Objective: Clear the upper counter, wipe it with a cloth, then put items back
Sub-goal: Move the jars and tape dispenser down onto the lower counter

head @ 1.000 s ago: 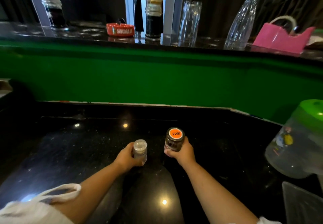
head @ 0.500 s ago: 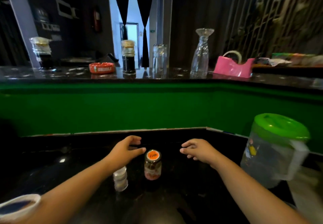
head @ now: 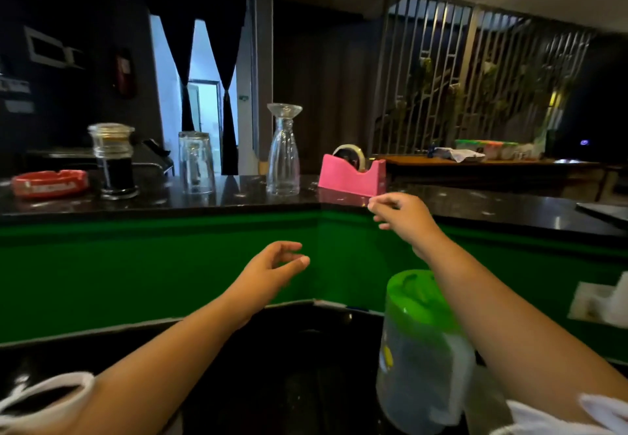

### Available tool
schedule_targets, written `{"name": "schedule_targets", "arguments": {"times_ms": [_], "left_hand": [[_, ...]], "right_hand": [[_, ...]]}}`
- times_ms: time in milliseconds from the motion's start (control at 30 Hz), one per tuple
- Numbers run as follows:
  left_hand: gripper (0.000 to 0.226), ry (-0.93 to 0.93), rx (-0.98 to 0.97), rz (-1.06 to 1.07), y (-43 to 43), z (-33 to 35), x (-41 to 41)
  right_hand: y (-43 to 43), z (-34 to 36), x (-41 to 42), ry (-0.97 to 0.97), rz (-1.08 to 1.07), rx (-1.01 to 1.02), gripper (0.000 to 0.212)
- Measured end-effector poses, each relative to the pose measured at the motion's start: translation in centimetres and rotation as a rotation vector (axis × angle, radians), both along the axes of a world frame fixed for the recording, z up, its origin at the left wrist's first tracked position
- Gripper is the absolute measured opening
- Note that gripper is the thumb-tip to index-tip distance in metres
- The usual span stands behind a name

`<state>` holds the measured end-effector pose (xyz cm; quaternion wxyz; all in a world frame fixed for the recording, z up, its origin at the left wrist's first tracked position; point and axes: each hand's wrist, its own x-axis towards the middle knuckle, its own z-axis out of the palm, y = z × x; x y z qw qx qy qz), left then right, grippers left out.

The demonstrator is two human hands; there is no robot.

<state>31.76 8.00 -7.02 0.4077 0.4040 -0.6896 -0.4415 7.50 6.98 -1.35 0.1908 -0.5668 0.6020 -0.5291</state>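
The black upper counter [head: 458,201] runs above a green front panel. On it stand a pink tape dispenser [head: 351,178], a clear glass carafe [head: 283,151], an upturned glass [head: 196,162], a jar of dark liquid [head: 114,159] and a red ashtray [head: 49,183]. My right hand [head: 402,215] is raised at the counter's edge just right of the tape dispenser, fingers loose and holding nothing. My left hand [head: 272,269] hovers lower in front of the green panel, fingers relaxed and empty.
A clear plastic pitcher with a green lid [head: 421,343] stands on the lower black counter [head: 289,360] under my right forearm. A white object [head: 601,302] sits at the right edge. Farther back, a wooden table [head: 475,162] carries small items.
Both hands let go of the two small jars on the lower counter and rose. The view tilted up; the jars are out of sight. My right hand moved up to the upper counter's edge.
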Motion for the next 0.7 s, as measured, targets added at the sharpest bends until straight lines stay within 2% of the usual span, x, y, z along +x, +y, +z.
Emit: {"name": "schedule_targets", "arguments": {"times_ms": [167, 267, 333, 433, 533, 700], "left_hand": [[0.028, 0.071, -0.160, 0.118, -4.9, 2.4, -7.3], [0.033, 0.139, -0.211, 0.210, -8.9, 4.9, -11.0], [0.040, 0.172, -0.182, 0.233, -12.1, 6.3, -13.1], [0.048, 0.192, -0.139, 0.228, -16.3, 7.8, -15.7], [0.059, 0.167, -0.133, 0.301, -19.7, 8.7, -17.3], [0.074, 0.054, 0.062, 0.407, -23.3, 7.9, -17.5]], "right_hand": [[-7.4, 3.0, -4.1, 0.178, -0.196, -0.034, 0.045], [-11.7, 3.8, -5.2, 0.166, -0.216, -0.054, 0.073], [-13.8, 3.3, -5.7, 0.128, -0.219, -0.048, 0.082], [-15.8, 2.0, -6.5, 0.055, -0.198, -0.046, 0.080], [-16.8, 1.6, -7.1, 0.078, -0.160, -0.011, 0.072], [-17.3, 1.4, -7.5, 0.132, -0.144, 0.032, 0.070]]}}
